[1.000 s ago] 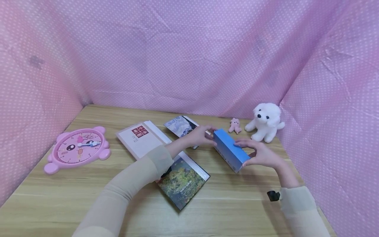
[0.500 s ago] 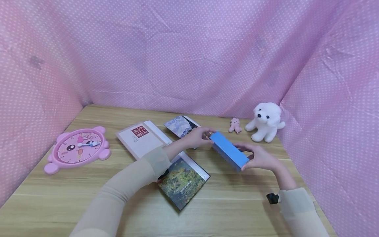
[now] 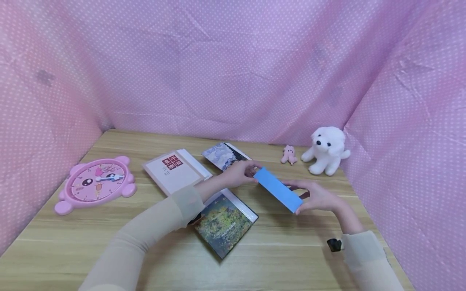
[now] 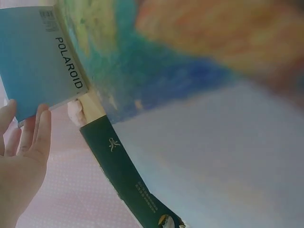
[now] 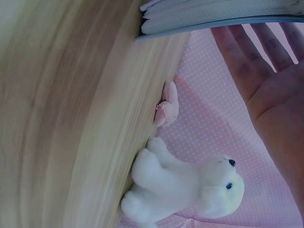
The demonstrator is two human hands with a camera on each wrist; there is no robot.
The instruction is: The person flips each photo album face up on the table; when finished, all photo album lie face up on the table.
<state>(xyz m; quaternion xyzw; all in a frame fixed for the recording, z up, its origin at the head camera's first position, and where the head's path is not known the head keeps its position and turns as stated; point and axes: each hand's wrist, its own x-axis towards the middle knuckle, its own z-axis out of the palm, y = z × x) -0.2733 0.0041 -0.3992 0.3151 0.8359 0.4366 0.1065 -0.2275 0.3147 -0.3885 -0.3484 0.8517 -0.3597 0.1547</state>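
A blue photo album, marked POLAROID on its cover in the left wrist view, stands on edge between both hands, its narrow blue side facing up. My left hand grips its left end, with fingertips at the cover's edge in the left wrist view. At the right end my right hand holds it, thumb near the front corner and fingers on the far side. Page edges show over the wooden table in the right wrist view. Under my left forearm lies a flower-painted photo album.
A white album with red characters lies to the left, and a small painted album behind the left hand. A pink toy clock rests farther left. At back right sit a white plush dog and a small pink toy. Pink dotted cloth surrounds the table.
The blue album has shifted slightly left and nearer, both hands moving with it. It has turned more upright, so its lettered face no longer shows in the head view.
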